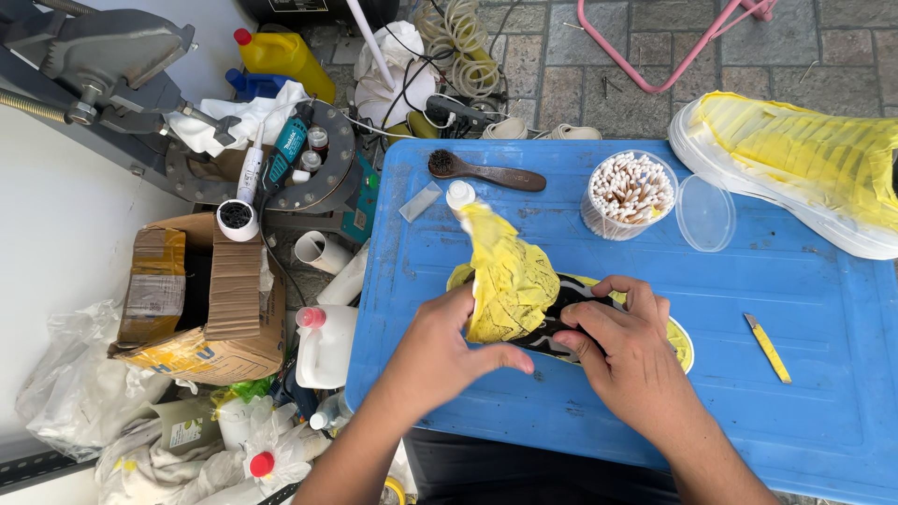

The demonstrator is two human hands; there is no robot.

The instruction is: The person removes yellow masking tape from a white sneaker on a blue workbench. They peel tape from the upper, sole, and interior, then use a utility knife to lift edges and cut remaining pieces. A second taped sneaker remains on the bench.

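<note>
Both hands work on a dark shoe (571, 318) that lies near the middle of a blue plastic table (814, 393), close to its near edge. The shoe is partly wrapped in yellow masking tape (510, 276), which bunches up into a crumpled peak over its left part; more yellow shows along the sole on the right.

The left hand (440, 351) presses against the left side of the shoe, fingers tucked behind the yellow tape and thumb stretched out along the near side of the sole, so it is closed loosely around that end. The right hand (627, 341) lies over the right part of the shoe, fingers curled down onto the dark upper and gripping it.

Farther back on the table, a wooden-handled brush (486, 171) lies to the left, and a round clear tub of cotton swabs (629, 194) stands to the right of it, with its clear lid (705, 213) just beside. At the far right corner rests a second shoe (795, 164), white-soled and fully covered in yellow tape. A small yellow craft knife (768, 348) lies on the table to the right of the right hand, apart from it.

Left of the table, on the ground, are a torn cardboard box (201, 299), a white jug with a red cap (325, 344) and a yellow bottle (285, 58) farther back.
</note>
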